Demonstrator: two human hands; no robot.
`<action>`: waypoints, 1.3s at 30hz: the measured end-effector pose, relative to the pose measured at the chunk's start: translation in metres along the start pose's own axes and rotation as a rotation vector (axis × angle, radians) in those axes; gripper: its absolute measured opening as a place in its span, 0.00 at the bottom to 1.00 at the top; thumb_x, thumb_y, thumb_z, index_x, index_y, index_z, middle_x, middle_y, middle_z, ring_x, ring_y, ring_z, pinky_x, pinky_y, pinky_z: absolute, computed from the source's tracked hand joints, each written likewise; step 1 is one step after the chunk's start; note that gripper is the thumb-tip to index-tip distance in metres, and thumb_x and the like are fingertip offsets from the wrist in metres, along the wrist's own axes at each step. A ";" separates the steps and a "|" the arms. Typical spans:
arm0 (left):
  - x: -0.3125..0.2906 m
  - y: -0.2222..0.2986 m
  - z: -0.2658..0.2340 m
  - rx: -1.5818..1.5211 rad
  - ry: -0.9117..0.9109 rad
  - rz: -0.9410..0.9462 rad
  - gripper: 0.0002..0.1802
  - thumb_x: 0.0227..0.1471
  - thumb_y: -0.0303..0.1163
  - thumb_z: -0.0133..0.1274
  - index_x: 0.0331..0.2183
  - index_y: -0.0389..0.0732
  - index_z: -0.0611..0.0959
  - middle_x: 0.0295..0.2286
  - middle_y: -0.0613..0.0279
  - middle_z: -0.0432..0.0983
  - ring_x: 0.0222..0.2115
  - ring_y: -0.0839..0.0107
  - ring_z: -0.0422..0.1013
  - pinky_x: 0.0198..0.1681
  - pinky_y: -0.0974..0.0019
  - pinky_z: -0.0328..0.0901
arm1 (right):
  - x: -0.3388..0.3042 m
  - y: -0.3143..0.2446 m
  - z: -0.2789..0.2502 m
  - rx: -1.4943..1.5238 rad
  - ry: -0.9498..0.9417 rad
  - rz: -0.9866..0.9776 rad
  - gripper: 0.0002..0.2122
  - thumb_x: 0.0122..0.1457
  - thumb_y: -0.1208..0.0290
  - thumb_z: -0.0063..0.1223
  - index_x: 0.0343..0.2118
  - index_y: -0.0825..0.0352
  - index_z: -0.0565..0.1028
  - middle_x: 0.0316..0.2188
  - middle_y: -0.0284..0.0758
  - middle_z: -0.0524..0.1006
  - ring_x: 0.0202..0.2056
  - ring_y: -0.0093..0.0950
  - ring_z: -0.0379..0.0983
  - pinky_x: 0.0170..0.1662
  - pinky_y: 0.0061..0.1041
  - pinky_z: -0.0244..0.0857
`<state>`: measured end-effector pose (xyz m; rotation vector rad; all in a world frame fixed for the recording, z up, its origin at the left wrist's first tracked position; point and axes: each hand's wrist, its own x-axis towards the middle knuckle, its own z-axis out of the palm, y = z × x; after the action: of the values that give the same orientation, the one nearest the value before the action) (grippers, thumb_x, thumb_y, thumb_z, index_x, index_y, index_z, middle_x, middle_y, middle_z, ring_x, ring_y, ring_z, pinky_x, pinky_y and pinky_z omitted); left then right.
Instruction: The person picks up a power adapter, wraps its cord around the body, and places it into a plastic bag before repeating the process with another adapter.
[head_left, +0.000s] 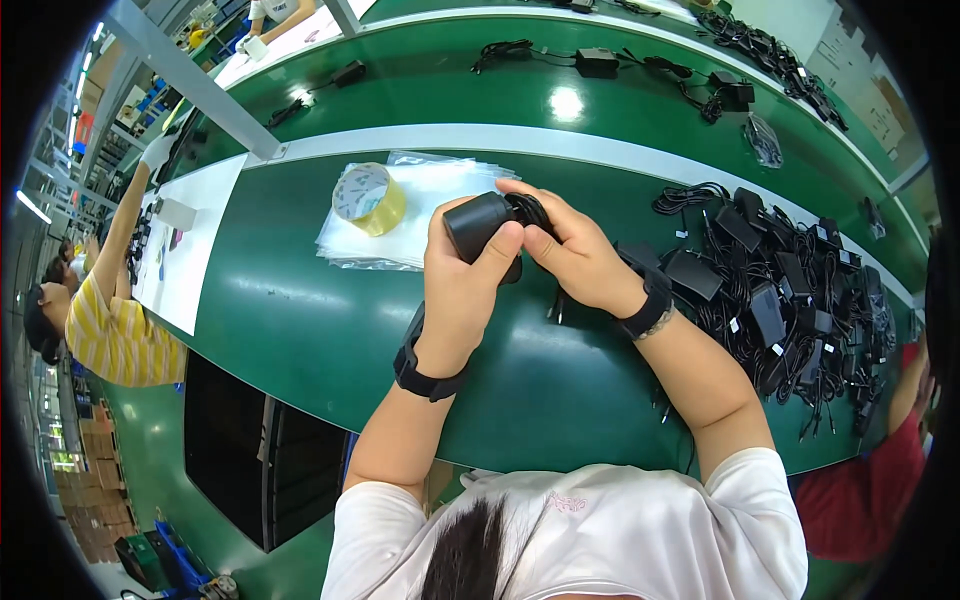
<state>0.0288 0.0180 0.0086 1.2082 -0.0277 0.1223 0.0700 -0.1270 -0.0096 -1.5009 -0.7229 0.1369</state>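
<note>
A black power adapter (478, 222) is held in front of me above the green table. My left hand (460, 275) wraps round its body, the thumb pressed along its side. At its right end, my right hand (585, 255) grips the coiled black cable (530, 210) between thumb and fingers. A short cable end with its plug (557, 307) hangs below my right hand. Just beyond my left hand lie clear plastic bags (430, 190) in a stack, with a roll of yellowish tape (368, 200) standing on them.
A large heap of black adapters and cables (770, 290) covers the table to my right. Beyond a white rail, a green conveyor (420, 95) carries more adapters. One person in a striped shirt (125, 330) works at the left; a red sleeve (865, 500) shows at the right.
</note>
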 end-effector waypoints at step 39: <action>-0.025 -0.002 -0.003 0.198 0.084 0.382 0.26 0.31 0.18 0.61 0.36 0.36 0.67 0.28 0.60 0.73 0.28 0.74 0.71 0.34 0.72 0.67 | -0.012 -0.024 0.028 0.815 0.250 0.445 0.11 0.58 0.76 0.41 0.43 0.70 0.69 0.40 0.34 0.73 0.41 0.22 0.69 0.48 0.21 0.60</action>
<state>0.0044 0.0181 0.0038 1.3844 -0.1767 0.5202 0.0382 -0.1119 0.0058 -0.8410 -0.0784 0.5066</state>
